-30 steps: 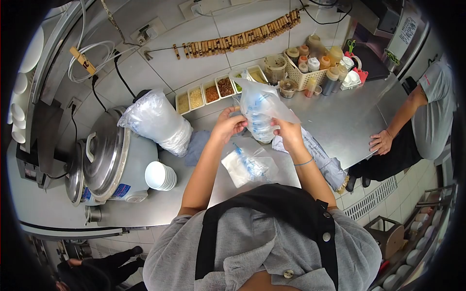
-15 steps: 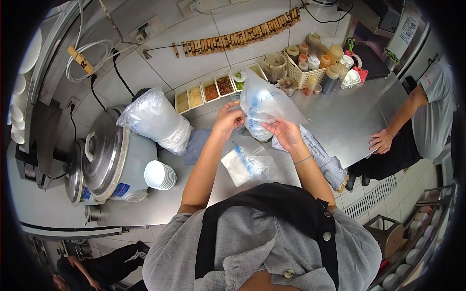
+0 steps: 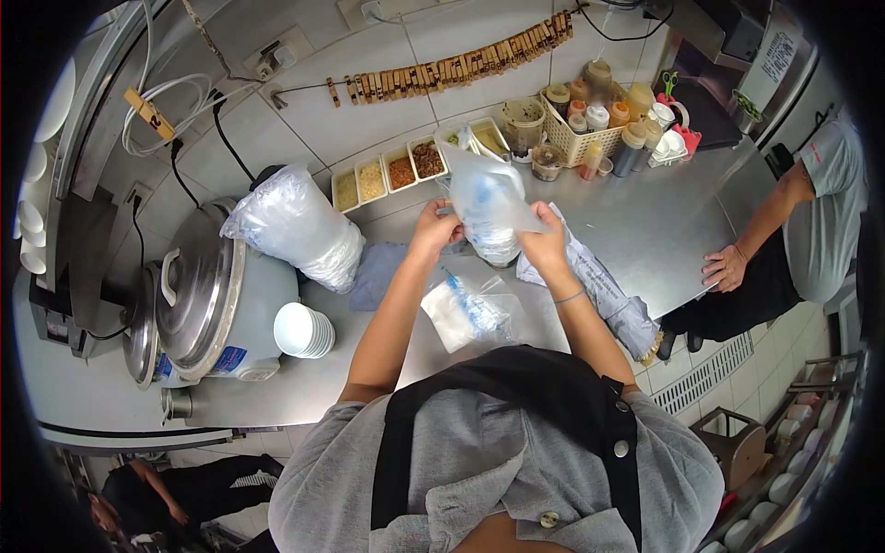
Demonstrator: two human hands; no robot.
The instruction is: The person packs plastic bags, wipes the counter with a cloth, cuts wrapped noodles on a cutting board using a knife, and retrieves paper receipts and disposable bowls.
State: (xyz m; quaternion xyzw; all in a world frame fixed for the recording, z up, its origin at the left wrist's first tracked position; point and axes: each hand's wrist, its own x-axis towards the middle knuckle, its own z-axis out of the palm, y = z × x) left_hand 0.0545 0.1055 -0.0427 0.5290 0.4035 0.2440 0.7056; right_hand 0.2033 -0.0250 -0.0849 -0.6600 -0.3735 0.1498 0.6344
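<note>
Between my hands is a translucent plastic bag (image 3: 487, 198) with blue print, held above the steel counter. My left hand (image 3: 436, 229) pinches its left side, and my right hand (image 3: 544, 241) grips its right edge. Below the bag's middle sits a clear wrapped bundle (image 3: 495, 245), partly covered, so I cannot tell what it contains. Nearer my body, a flat pack of clear bags with white contents and blue print (image 3: 466, 313) lies on the counter. A grey printed wrapper (image 3: 595, 276) lies to the right of my right hand.
Topping trays (image 3: 400, 172) line the wall. Behind to the right stands a basket of sauce bottles (image 3: 590, 120). Left are a large lidded pot (image 3: 207, 295), stacked white cups (image 3: 304, 332) and a bagged stack (image 3: 300, 230). A co-worker's hand (image 3: 726, 267) rests on the counter's right edge.
The bag has narrowed and tilted, its top shifting slightly left. My right hand has risen and turned, closing around the bag's right edge. My left hand stays nearly in place.
</note>
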